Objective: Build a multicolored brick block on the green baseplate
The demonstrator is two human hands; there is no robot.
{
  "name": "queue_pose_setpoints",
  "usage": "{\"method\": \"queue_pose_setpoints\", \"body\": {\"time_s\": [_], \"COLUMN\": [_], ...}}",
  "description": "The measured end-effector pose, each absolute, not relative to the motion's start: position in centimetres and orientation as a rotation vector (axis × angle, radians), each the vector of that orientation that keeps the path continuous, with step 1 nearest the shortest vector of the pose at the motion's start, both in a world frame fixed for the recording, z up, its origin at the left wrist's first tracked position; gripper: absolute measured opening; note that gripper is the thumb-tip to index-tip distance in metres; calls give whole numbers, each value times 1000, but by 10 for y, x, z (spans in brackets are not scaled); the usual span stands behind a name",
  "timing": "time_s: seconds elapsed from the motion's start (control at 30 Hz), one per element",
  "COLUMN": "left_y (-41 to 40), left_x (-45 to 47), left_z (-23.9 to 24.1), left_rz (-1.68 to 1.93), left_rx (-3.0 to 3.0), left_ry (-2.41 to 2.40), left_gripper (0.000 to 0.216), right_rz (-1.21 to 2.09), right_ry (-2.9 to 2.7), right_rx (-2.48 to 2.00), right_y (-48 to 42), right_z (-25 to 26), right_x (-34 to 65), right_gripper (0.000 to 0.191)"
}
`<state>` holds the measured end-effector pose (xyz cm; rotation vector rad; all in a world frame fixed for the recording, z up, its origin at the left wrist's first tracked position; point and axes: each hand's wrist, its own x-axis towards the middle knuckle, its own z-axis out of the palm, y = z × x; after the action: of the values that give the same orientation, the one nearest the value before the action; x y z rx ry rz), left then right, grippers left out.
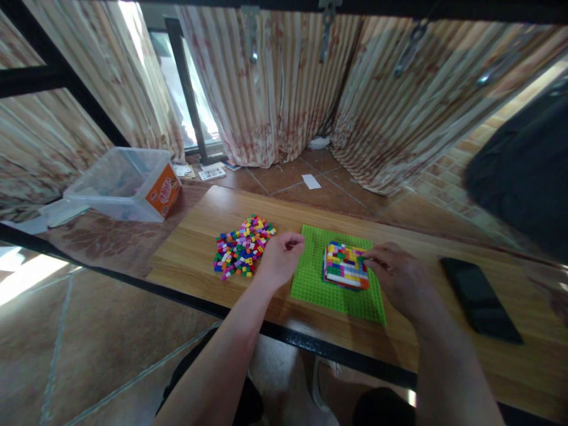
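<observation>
A low rectangular block of multicoloured building bricks (344, 263) stands on a green studded baseplate (310, 284). My right hand (394, 272) reaches in from the right, its fingertips pinched on a small green building brick at the block's upper right edge. Over the left edge of the baseplate, my left hand (283, 255) hovers with thumb and fingers curled together in a pinch; whatever it may hold is too small to make out. Just left of that hand lies a loose pile of small bricks (242, 245) in many colours.
A black phone (481, 300) lies on the wooden table (199, 222), right of my right hand. A clear plastic box (119, 183) with an orange label stands beyond the table's left end. Striped curtains (275, 89) hang behind. A dark-clothed person (523, 165) is at the right.
</observation>
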<state>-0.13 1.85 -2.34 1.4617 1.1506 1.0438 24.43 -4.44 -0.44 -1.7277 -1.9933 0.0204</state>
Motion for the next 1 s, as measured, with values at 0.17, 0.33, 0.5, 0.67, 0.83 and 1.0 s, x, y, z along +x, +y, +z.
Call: {"method": "queue_pose_setpoints", "body": {"time_s": [0.17, 0.33, 0.5, 0.67, 0.83, 1.0], "left_y": [18, 17, 14, 13, 10, 0], "left_x": [1, 5, 8, 6, 11, 24], "left_z": [-24, -22, -20, -19, -15, -15], "left_rz": [1029, 1005, 970, 940, 899, 810], "left_rx": [1513, 1540, 1563, 1581, 1608, 1663], "left_ry": [1173, 1195, 1184, 1195, 1218, 1211], "left_gripper": [17, 16, 17, 18, 19, 35], "right_rz": [-11, -47, 13, 174, 234, 300], "right_ry": [-2029, -1987, -1884, -1702, -1581, -1478], "right_rx": [-1734, -1751, -1759, -1752, -1724, -1717], "right_y": [-45, -45, -46, -49, -51, -49], "right_z": [-3, -3, -7, -15, -19, -23], "right_x": [242, 238, 239, 241, 237, 232], "right_gripper": [29, 29, 28, 26, 26, 22]}}
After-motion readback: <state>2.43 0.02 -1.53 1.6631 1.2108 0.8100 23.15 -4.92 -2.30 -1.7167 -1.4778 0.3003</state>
